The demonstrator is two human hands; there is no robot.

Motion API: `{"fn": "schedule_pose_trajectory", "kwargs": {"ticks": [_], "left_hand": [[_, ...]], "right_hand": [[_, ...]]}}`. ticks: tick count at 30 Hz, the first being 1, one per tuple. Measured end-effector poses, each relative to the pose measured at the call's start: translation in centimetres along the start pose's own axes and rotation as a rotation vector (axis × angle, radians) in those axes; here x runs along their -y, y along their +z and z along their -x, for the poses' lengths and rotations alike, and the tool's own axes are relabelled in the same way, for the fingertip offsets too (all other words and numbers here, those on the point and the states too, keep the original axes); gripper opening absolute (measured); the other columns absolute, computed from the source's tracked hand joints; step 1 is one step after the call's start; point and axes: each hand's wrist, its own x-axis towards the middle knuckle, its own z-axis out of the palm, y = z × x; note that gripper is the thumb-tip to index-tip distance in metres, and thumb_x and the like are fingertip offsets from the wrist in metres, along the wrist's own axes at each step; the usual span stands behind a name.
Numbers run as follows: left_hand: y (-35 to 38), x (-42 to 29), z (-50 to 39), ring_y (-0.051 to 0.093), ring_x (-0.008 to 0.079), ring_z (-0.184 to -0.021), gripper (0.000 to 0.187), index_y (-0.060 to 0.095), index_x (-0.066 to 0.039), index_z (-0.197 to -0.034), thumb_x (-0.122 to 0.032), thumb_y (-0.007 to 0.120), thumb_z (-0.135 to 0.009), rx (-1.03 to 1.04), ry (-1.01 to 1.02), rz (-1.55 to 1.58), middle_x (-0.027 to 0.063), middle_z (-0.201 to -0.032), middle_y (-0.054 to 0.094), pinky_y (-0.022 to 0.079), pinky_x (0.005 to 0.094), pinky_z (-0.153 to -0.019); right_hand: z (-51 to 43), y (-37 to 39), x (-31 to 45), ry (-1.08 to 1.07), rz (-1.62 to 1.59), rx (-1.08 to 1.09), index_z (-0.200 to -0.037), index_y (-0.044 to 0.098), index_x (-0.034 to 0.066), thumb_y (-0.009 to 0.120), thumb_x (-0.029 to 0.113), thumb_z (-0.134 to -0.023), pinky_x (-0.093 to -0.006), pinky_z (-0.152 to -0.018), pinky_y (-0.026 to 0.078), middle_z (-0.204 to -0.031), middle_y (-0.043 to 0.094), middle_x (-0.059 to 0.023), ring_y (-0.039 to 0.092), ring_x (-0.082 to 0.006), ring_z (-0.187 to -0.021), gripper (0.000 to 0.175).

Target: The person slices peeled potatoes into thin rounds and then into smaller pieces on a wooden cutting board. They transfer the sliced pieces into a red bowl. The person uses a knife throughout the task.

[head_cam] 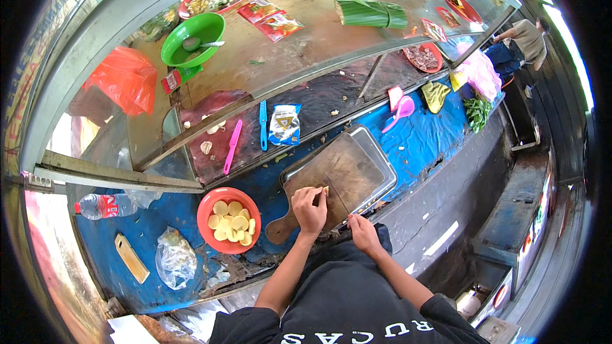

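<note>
On the wooden cutting board, my left hand pinches a small pale yellow piece between thumb and fingers. My right hand is closed at the board's near edge around the handle end of a thin knife, whose narrow blade points away across the board; the handle is mostly hidden. The board lies over a metal tray, its handle pointing to the lower left. Left of the board, a red-orange plastic bowl holds several round yellow slices that look like peeled potato.
A plastic bottle, a wooden slicer and a clear bag lie left on the blue cover. Beyond the board are pink and blue knives, a packet and a pink ladle. A person is far right.
</note>
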Motion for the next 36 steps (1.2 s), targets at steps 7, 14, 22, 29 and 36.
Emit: {"fn": "schedule_pose_trajectory", "kwargs": {"ticks": [7,14,22,29,36], "left_hand": [[0.2,0.1,0.3,0.068,0.0278,-0.091,0.011,0.081,-0.007,-0.098,-0.010,0.085,-0.088,-0.064,0.047,-0.059,0.0059,-0.092,0.075,0.048,0.0425,-0.081],[0.1,0.1,0.3,0.069,0.0286,-0.091,0.010,0.081,-0.006,-0.096,-0.007,0.084,-0.087,-0.037,0.044,-0.053,0.0067,-0.093,0.075,0.049,0.0425,-0.082],[0.2,0.3,0.6,0.070,0.0305,-0.092,0.010,0.080,-0.005,-0.096,-0.003,0.083,-0.087,-0.070,0.073,-0.053,0.0084,-0.095,0.076,0.050,0.0434,-0.083],[0.2,0.3,0.7,0.070,0.0305,-0.093,0.011,0.081,-0.005,-0.096,-0.003,0.084,-0.086,-0.066,0.059,-0.051,0.0081,-0.095,0.077,0.050,0.0431,-0.084],[0.3,0.5,0.6,0.070,0.0314,-0.093,0.008,0.081,-0.004,-0.095,-0.003,0.083,-0.087,-0.047,0.056,-0.060,0.0094,-0.095,0.077,0.051,0.0432,-0.084]], "right_hand": [[0.1,-0.6,0.6,-0.088,0.099,0.000,-0.098,0.061,0.0024,0.047,0.041,-0.116,-0.0586,-0.073,0.046,-0.088,0.065,-0.0294,0.063,-0.0543,-0.089,0.045],[0.8,-0.6,0.5,-0.089,0.206,0.014,-0.099,0.061,0.0049,0.046,0.045,-0.115,-0.0631,-0.073,0.047,-0.085,0.068,-0.0285,0.065,-0.0556,-0.086,0.046],[0.9,-0.5,0.1,-0.141,0.397,-0.033,-0.099,0.058,0.0080,0.042,0.048,-0.115,-0.0678,-0.071,0.049,-0.079,0.069,-0.0300,0.066,-0.0558,-0.079,0.046],[1.4,-0.1,0.4,-0.140,0.372,-0.020,-0.100,0.061,0.0064,0.038,0.048,-0.116,-0.0672,-0.073,0.052,-0.084,0.070,-0.0315,0.068,-0.0559,-0.082,0.050],[1.2,-0.1,2.0,-0.079,0.447,0.012,-0.097,0.062,0.0034,0.035,0.048,-0.117,-0.0675,-0.078,0.051,-0.084,0.071,-0.0308,0.068,-0.0563,-0.085,0.056]]}}
